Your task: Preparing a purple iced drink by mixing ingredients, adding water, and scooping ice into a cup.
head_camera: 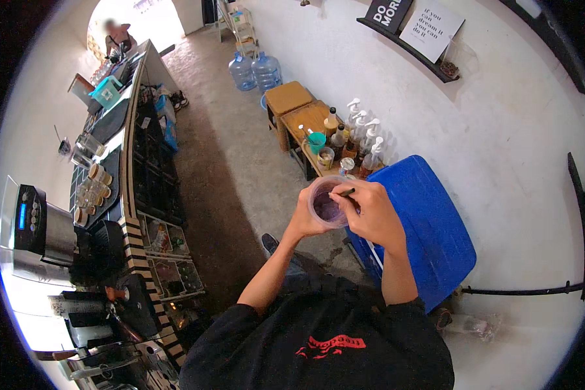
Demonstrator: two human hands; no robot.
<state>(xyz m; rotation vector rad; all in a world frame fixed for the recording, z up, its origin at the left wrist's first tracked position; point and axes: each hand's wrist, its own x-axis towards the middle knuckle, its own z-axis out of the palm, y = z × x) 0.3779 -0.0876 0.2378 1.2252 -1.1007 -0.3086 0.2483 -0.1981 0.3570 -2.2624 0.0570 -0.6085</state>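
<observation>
My left hand [302, 214] is wrapped around a round translucent plastic container [317, 187], held upright in front of my chest. Purple-tinted contents [325, 207] show at its bottom. Above the right side of its opening, my right hand [373, 214] pinches a thin dark utensil [347, 192], whose lower part is hidden by fingers and container. A blue cooler lid [424, 234] lies under and beside my right forearm. Just beyond the container stand a lidded jar [346, 165], a tub [325, 158] and a green cup [316, 142] with utensils in it.
Pump bottles [370, 158] crowd a low wooden table [300, 117] along the right wall. Blue water jugs [267, 70] stand farther off. On the left, a long counter [126, 146] carries jars [97, 190] and a coffee grinder or similar machine [58, 229]. Another person [119, 36] is at its far end.
</observation>
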